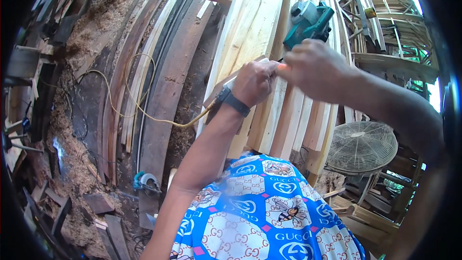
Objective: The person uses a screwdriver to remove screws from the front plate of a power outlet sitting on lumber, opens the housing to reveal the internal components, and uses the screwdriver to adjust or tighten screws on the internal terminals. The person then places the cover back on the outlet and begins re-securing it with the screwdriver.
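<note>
My left hand [252, 82], with a dark band on its wrist, is closed round a pale object [229, 84] that is mostly hidden, above pale planks [243, 24]. A yellow cord [183, 124] runs up toward it. My right hand [313, 67] is closed with its fingertips at my left hand's fingers; what it holds is hidden by the fingers. Just beyond my right hand, a green power tool [308, 29] with a pale top part lies on the planks.
Long boards [171, 62] lie at the left among shavings, with a smaller teal tool [147, 181] near their lower end. A large round fan [361, 147] stands at the right. Stacked timber [390, 5] fills the back right, and dark wooden pieces [48, 91] line the far left.
</note>
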`<state>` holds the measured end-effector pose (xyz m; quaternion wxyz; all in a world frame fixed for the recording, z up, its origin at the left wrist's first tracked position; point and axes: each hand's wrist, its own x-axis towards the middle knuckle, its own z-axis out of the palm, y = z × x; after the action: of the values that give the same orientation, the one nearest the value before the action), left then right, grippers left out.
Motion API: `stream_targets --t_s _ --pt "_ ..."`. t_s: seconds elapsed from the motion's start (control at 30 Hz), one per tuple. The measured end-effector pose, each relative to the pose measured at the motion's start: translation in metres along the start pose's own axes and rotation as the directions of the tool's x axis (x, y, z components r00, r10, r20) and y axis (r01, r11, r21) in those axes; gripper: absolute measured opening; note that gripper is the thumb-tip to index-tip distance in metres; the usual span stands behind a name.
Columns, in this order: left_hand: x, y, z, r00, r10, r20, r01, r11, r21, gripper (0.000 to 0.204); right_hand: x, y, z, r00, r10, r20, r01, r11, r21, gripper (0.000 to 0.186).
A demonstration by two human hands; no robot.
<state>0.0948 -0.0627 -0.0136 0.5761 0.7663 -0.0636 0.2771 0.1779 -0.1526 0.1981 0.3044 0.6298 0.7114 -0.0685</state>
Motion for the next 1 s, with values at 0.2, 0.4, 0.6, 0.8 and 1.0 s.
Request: stream_targets --t_s 0.2,0.4,0.6,0.8,1.0 --pt "0.003 0.008 -0.004 0.998 -0.045 -0.039 0.045 0.999 0.011 0.008 0.008 0.016 -0.013 0.805 0.46 0.374 -0.588 0.538 0.604 0.039" --pt "0.003 0.006 -0.014 0.974 -0.217 0.067 0.225 0.962 -0.157 0.013 0.011 0.01 -0.003 0.997 0.024 0.076 -0.021 0.999 -0.042 0.023" --pt "0.002 -0.002 -0.017 0.982 -0.172 -0.083 0.166 0.984 -0.068 0.014 0.023 0.019 -0.012 0.831 0.518 0.202 -0.486 0.501 0.716 0.033" --pt "0.011 -0.001 -0.017 0.93 -0.364 -0.047 0.349 0.916 -0.201 0.009 0.004 0.01 -0.019 0.92 0.391 -0.024 -0.339 0.826 0.451 0.024" --pt "0.011 -0.022 -0.047 0.921 -0.337 0.193 0.349 0.937 -0.028 0.022 0.028 0.012 -0.013 0.904 0.419 -0.081 -0.339 0.821 0.458 0.028"
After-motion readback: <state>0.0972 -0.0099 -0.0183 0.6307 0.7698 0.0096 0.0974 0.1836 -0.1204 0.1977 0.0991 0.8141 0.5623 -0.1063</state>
